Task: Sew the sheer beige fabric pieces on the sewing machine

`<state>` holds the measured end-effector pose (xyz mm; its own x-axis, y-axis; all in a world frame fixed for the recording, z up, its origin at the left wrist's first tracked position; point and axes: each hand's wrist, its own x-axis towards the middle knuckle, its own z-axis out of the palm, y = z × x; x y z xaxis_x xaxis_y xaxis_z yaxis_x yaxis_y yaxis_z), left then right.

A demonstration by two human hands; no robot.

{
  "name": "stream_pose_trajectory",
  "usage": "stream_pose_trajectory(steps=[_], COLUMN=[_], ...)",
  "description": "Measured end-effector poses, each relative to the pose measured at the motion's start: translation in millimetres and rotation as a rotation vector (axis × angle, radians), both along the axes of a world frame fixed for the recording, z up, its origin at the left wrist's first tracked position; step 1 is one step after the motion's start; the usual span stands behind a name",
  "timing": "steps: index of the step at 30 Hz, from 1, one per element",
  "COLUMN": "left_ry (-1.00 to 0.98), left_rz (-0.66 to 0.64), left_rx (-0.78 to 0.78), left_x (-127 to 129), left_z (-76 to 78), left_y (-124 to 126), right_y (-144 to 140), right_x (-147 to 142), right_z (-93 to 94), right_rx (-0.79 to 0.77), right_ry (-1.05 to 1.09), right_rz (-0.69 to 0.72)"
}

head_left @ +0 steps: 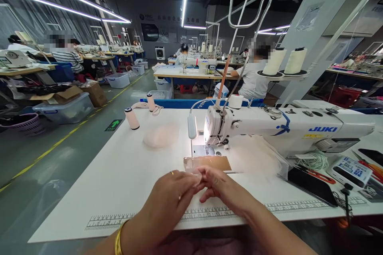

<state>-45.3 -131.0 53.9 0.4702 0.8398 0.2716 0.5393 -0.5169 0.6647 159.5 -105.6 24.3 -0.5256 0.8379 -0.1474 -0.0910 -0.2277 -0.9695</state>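
My left hand (169,195) and my right hand (221,189) meet at the fingertips just in front of the sewing machine (218,127). Pinched between them is a small piece of pale sheer fabric (196,174), mostly hidden by the fingers. The right hand's lower fingers curl loosely under the pinch. Directly beyond the hands, a brown cardboard strip (214,162) with a shiny wrapped left end lies before the needle area. Pale sheer fabric pieces (161,136) rest on the table to the left, and a larger sheer pile (257,157) lies under the machine arm.
Two pale thread spools (132,118) stand at the table's back left. A printed ruler (215,213) runs along the front edge. On the right lie a dark phone (312,186), orange snips (320,175) and a white box (348,171). Other people sit at machines beyond.
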Motion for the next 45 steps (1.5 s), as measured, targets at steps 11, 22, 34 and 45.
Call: stream_pose_trajectory(steps=[11, 22, 34, 45], left_ry=[-0.15, -0.109, -0.142, -0.247], left_rz=[0.254, -0.007, -0.149, 0.372], left_rx=[-0.162, -0.555, -0.887, -0.435], left_x=[-32, -38, -79, -124], left_z=[13.2, 24.7, 60.0, 9.9], left_y=[-2, 3, 18, 106], right_y=[-5, -5, 22, 106], right_x=[-17, -6, -50, -86], right_z=[-0.2, 35.6, 4.6, 1.0], right_rx=[0.203, 0.469, -0.158, 0.028], right_ry=[-0.193, -0.265, 0.068, -0.087], right_rz=[-0.149, 0.008, 0.477, -0.084])
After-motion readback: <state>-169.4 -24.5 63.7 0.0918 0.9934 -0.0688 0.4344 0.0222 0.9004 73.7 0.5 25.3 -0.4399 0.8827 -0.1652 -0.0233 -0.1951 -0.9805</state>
